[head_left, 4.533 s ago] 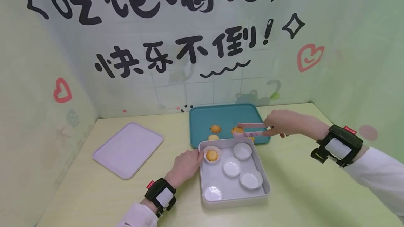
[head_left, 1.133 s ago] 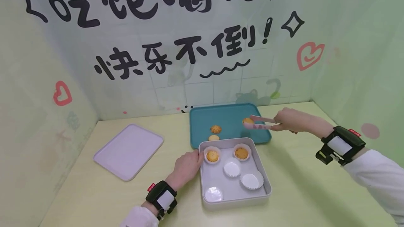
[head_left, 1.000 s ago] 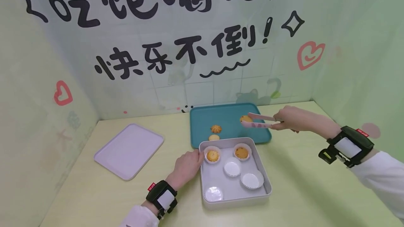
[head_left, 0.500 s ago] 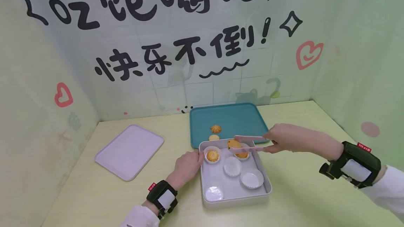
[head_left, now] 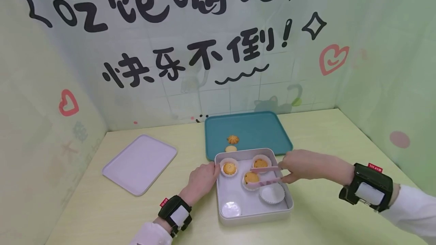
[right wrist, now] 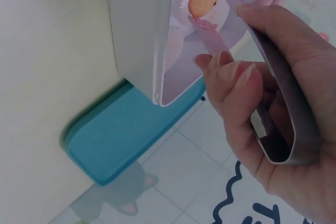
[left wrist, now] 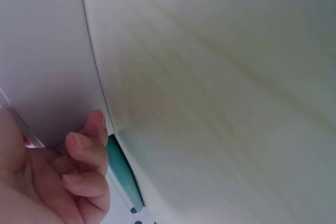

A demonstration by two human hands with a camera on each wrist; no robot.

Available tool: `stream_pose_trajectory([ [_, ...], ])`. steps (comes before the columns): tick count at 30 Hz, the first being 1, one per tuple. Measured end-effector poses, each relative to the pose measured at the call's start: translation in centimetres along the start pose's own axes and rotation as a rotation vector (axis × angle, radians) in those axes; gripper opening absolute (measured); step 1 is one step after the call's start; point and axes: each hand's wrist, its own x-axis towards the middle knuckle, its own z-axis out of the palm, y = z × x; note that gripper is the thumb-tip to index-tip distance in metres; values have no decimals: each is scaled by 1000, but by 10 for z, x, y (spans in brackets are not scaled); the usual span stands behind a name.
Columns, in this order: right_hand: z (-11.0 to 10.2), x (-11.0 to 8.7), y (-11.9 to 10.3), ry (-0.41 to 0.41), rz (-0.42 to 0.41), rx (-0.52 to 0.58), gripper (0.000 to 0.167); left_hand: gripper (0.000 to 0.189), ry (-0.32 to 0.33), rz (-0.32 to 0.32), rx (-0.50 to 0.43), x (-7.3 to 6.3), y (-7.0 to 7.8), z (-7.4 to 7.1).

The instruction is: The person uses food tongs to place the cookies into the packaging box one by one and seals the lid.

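The speckled cookie (head_left: 251,177) sits between the tips of your pink tongs (head_left: 267,169), at the mouth of a white paper cup (head_left: 245,185); whether the cup carries any of its weight, you cannot tell from these views. It looks light, dry and crumbly, so it probably tolerates only a gentle squeeze. Pinch it by opposite edges, as the tips do here — pressing on the domed top would likely crack it. The thin cup seems soft and easily nudged.

Your right grip (head_left: 300,165) is narrow around the tongs, thumb on one arm and fingers on the other.

Near the cookie, a second speckled one (head_left: 260,162) fills the cup at the far right, a yellow one (head_left: 229,168) fills the cup at the far left, and a bare cup (head_left: 271,194) lies just beside the tongs. All are inside the white box (head_left: 235,192). Your left grip (head_left: 201,179) holds the box rim near its far left corner.

Behind the box, a teal tray (head_left: 252,126) bears a star-shaped cookie (head_left: 233,139) and a pale round one (head_left: 231,148). A lilac tray (head_left: 139,165) lies well apart, to the left on the tabletop (head_left: 190,224).
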Motion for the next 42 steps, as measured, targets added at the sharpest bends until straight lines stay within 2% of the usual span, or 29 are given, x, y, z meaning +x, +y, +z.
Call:
stream_pose_trajectory([
  [12, 3, 6, -1, -6, 31, -1, 22, 33, 5, 5, 3, -1, 0, -1],
  [20, -25, 10, 2, 57, -8, 40, 20, 34, 5, 2, 13, -2, -3, -2],
  [25, -45, 26, 11, 131, -32, 17, 33, 33, 10, 1, -2, -2, -3, -3],
  [27, -50, 36, 17, 136, -27, 10, 38, 33, 12, 3, -9, -2, -2, -3],
  [36, -50, 82, 49, -5, 139, 64, 42, 33, 27, 24, 14, -1, -1, 0],
  [42, -42, 103, 55, -56, 178, 81, 49, 33, 22, 21, 31, 0, -1, 0],
])
